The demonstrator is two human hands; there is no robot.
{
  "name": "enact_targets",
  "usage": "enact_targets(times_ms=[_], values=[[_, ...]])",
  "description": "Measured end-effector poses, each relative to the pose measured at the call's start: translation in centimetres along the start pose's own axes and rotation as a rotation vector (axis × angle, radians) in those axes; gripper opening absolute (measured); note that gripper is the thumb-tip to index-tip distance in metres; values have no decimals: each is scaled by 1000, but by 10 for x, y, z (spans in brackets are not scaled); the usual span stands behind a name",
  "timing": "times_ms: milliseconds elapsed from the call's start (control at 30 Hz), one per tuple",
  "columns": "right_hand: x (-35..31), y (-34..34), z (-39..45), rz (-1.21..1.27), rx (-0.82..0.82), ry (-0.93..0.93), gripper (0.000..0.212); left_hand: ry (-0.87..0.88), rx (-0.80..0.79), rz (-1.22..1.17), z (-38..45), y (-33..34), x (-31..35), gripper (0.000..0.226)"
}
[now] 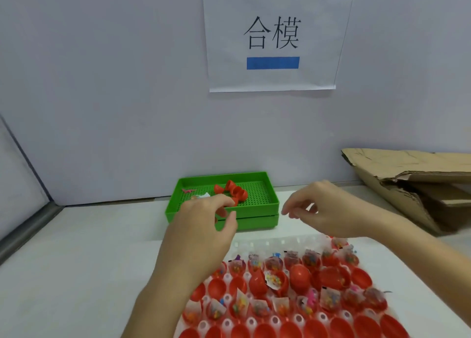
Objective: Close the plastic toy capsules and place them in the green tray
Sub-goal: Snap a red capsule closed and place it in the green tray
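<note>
The green tray [270,202] stands at the back of the table against the wall. In it lie red capsule pieces [234,191], a small pink toy [188,190] and a white packet [204,195]. My left hand [204,220] hovers over the tray's front edge, fingers loosely curled, thumb and forefinger apart, with nothing plainly held. My right hand [321,210] floats just right of the tray, fingers relaxed and empty. Near me, a clear blister sheet [267,243] holds several open red capsule halves [362,277] with toy packets, and one closed red capsule [300,274].
Torn brown cardboard [407,184] lies at the right against the wall. A paper sign [272,37] hangs on the wall above the tray. A metal frame edge [30,225] bounds the white table on the left.
</note>
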State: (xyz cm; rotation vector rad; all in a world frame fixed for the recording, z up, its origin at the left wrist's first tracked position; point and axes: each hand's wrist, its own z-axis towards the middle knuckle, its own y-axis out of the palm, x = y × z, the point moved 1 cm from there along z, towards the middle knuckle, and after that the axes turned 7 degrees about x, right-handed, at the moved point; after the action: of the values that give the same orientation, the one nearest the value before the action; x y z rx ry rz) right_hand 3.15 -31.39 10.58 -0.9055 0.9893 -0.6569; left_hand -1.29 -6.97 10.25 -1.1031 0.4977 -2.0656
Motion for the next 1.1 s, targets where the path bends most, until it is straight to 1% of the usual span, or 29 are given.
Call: enact_targets(times_ms=[67,100,167,233,300,367,433,533,600,833,1100], values=[[3,-1,-1,-21,-25,33,30,-6,-58,-6,-1,3,-1,17],[8,-3,-2,-21,-6,66,29,-5,-86,-5,-2,5,-1,18],[21,-7,-4,-42,86,143,29,1,-129,8,-3,8,0,19],[36,-6,-6,-126,133,218,28,9,-148,12,-4,10,1,20],[51,-2,-9,-209,71,291,26,16,-148,11,-4,12,2,20],[61,3,-12,-242,-51,366,26,20,-141,13,-4,13,2,19],[66,5,-16,-228,-129,408,33,24,-140,13,-5,14,1,19],[68,6,-20,-196,-188,416,45,26,-140,13,-5,15,1,18],[68,6,-22,-179,-211,403,48,27,-139,12,-5,16,0,18],[64,9,-22,-184,-164,339,33,39,-152,14,-6,18,1,18],[67,11,-20,-128,-64,378,23,39,-155,22,-6,18,2,19]])
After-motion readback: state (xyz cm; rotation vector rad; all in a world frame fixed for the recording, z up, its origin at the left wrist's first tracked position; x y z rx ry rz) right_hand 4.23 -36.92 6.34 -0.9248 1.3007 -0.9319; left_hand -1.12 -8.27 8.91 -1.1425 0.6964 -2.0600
